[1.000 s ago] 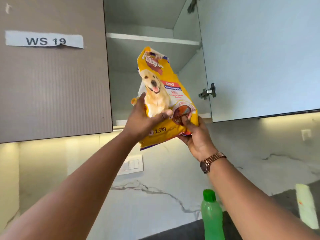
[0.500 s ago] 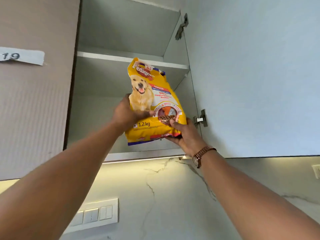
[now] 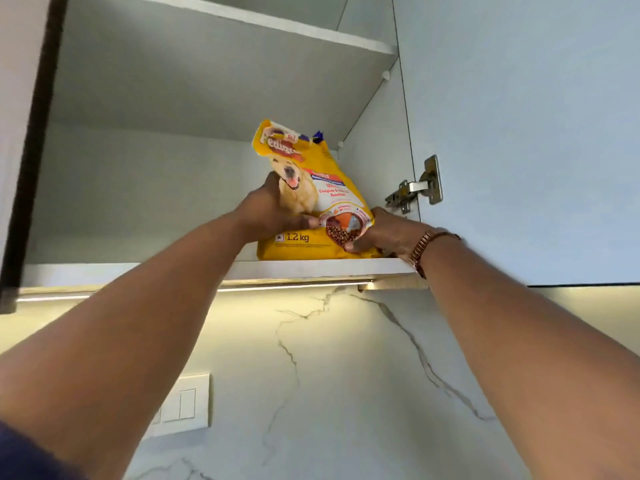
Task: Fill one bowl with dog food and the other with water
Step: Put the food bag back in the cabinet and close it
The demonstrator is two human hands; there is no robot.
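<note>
The yellow Pedigree dog food bag point(image 3: 311, 202) stands on the lower shelf point(image 3: 138, 271) of an open wall cabinet, its base at the shelf's front lip and its crumpled top leaning a little to the left. It sits toward the right end of the shelf, near the cabinet's right side wall point(image 3: 374, 150) but with a gap between them. To the bag's left the shelf floor runs wide and bare to the dark left edge of the cabinet. Above, the upper shelf point(image 3: 242, 22) leaves generous headroom over the bag's top.

The left hand point(image 3: 270, 213) presses flat against the bag's front and left side, thumb stretched across the printed dog. The right hand point(image 3: 381, 233) cups the lower right corner, its thumb over the kibble picture and its fingers wrapped behind, out of sight. A rose-gold wristwatch point(image 3: 426, 247) sits on the right wrist, just over the shelf's front edge.

The open cabinet door point(image 3: 519, 133) hangs to the right on a metal hinge point(image 3: 415, 185), close beside the right hand. Below the cabinet a light strip point(image 3: 294, 285) glows over the veined marble wall point(image 3: 329, 375), which carries a white switch plate point(image 3: 183, 403) lower left.
</note>
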